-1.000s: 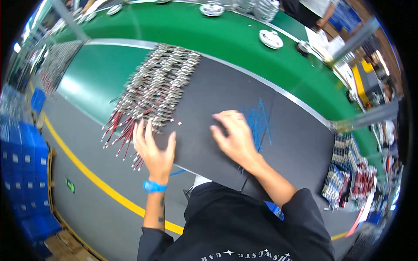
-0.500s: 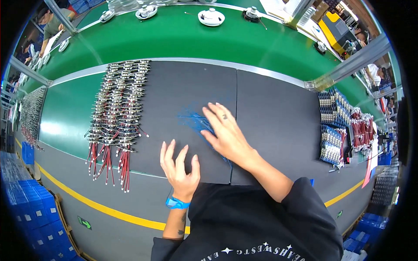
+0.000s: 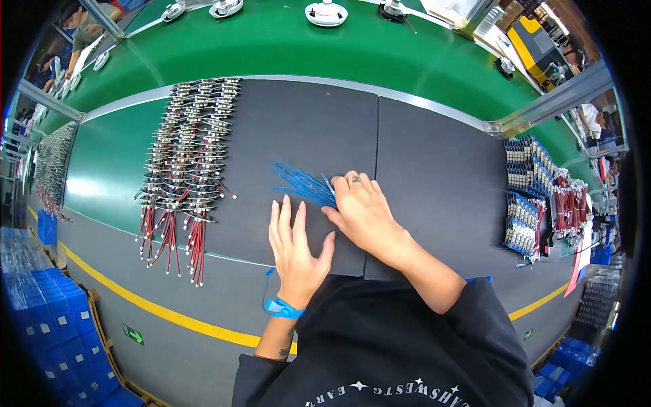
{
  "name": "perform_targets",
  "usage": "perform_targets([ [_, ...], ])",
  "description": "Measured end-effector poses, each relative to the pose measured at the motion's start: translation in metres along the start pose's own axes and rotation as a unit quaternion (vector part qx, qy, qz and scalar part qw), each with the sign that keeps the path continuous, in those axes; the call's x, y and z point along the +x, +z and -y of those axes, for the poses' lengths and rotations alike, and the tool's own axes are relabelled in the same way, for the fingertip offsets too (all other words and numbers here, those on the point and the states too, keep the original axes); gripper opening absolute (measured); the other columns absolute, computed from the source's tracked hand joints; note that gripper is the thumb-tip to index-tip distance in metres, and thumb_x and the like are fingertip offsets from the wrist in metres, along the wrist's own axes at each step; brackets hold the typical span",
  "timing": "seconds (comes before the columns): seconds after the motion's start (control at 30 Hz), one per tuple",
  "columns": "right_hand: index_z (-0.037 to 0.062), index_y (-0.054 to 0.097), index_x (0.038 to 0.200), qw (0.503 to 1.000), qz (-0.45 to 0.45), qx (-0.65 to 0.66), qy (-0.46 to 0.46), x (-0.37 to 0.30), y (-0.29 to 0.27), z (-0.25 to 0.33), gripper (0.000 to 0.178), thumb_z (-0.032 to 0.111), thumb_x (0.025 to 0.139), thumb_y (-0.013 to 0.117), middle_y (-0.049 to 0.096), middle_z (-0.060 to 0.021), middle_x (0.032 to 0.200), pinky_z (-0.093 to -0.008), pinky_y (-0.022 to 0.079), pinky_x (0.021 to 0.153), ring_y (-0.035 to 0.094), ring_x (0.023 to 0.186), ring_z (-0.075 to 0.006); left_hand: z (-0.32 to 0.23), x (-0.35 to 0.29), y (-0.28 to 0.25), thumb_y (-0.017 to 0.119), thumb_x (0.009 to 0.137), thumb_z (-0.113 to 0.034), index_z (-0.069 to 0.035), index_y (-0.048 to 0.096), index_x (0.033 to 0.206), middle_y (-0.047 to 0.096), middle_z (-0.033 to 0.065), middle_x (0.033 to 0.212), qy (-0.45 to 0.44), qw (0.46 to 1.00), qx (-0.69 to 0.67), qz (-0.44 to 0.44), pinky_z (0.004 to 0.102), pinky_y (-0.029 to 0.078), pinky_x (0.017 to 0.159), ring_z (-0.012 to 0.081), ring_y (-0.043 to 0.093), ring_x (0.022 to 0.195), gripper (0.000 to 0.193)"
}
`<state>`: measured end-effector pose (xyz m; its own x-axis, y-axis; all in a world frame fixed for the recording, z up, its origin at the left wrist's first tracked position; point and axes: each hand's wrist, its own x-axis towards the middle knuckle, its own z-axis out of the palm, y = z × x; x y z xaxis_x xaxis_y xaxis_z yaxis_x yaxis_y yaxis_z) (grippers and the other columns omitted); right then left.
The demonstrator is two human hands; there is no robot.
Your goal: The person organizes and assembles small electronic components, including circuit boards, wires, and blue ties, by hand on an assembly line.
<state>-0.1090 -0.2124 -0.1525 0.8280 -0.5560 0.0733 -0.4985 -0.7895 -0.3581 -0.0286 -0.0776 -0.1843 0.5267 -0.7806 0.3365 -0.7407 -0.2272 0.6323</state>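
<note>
My right hand [image 3: 366, 211] is closed over the right end of a bundle of thin blue strips [image 3: 302, 184], which look like cable ties. Their free ends fan out to the left on the dark grey mat [image 3: 291, 122]. Close below the strips is my left hand [image 3: 297, 258], its fingers stretched and the thumb apart, holding nothing. A blue wrist strap [image 3: 282, 308] with a thin cord circles the left wrist. What lies under the right palm is hidden.
Rows of small metal-bodied parts with red wires [image 3: 190, 149] lie to the left. Blue-and-silver parts [image 3: 522, 217] and red wire bundles [image 3: 571, 207] are stacked at right. Beyond the mat, white round housings [image 3: 326, 13] stand on a green conveyor [image 3: 271, 54].
My right hand has gone from flat and spread over the blue strips to closed on them. My left hand has moved up and slightly right, closer to the strips. The view has shifted slightly.
</note>
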Motion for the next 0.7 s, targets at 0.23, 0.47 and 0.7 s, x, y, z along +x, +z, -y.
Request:
perform_targets([
  [0.23,-0.0064,0.058,0.084,0.998,0.028,0.036,-0.045,0.004,0.005,0.006,0.018,0.002,0.071,0.066,0.060,-0.0224,0.081,-0.0420,0.049,0.073,0.061,0.081,-0.0363,0.008,-0.007,0.007,0.070,0.077,-0.005,-0.002,0.061,0.117,0.046,0.0225,0.137,0.023,0.997,0.005,-0.080,0.0500,0.035,0.104,0.0434,0.040,0.130,0.041],
  [0.47,-0.0076,0.059,0.081,0.993,0.039,0.061,-0.097,0.007,0.006,0.001,0.018,0.002,0.068,0.066,0.061,-0.0233,0.083,-0.0437,0.050,0.075,0.061,0.082,-0.0379,0.007,-0.008,0.006,0.067,0.079,-0.002,0.001,0.062,0.111,0.046,0.0222,0.136,0.017,0.994,0.008,-0.106,0.0499,0.035,0.105,0.0427,0.041,0.129,0.033],
  [0.7,-0.0049,0.067,0.086,0.830,0.225,0.478,0.179,0.022,-0.011,-0.053,0.011,0.003,0.078,0.067,0.063,-0.0043,0.069,-0.0235,0.047,0.052,0.057,0.059,-0.0084,0.006,-0.008,0.008,0.066,0.078,-0.002,-0.001,0.065,0.106,0.048,0.0214,0.135,0.027,0.996,0.010,-0.089,0.0498,0.035,0.104,0.0430,0.041,0.129,0.027],
])
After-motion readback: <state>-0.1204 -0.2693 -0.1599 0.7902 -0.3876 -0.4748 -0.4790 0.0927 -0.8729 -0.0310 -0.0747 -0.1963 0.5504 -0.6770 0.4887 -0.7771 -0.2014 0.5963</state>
